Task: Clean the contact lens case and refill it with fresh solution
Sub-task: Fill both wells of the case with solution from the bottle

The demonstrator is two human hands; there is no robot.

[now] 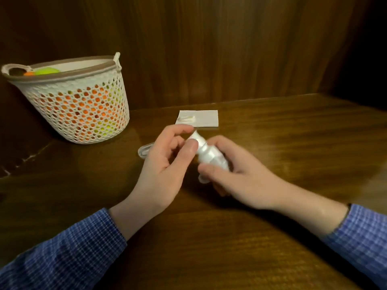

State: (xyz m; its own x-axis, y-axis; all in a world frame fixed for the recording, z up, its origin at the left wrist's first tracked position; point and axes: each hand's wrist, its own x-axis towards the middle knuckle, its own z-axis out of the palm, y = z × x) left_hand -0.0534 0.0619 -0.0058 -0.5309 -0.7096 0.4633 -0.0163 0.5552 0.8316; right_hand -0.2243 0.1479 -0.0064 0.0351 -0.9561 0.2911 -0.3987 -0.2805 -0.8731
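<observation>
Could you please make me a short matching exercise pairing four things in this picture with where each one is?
Things:
1. solution bottle
2. mesh basket
3. paper tissue
4. clear lens case

Places:
A. far left of the table
B. flat behind the hands
C. gripped in the right hand
D. partly hidden behind the left hand

Pairs: 1-C, 2-A, 3-B, 4-D

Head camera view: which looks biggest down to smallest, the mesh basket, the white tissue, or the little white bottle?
1. Mesh basket, clearly largest.
2. White tissue.
3. White bottle, partly hidden by both hands, so its rank below the tissue is unsure.
</observation>
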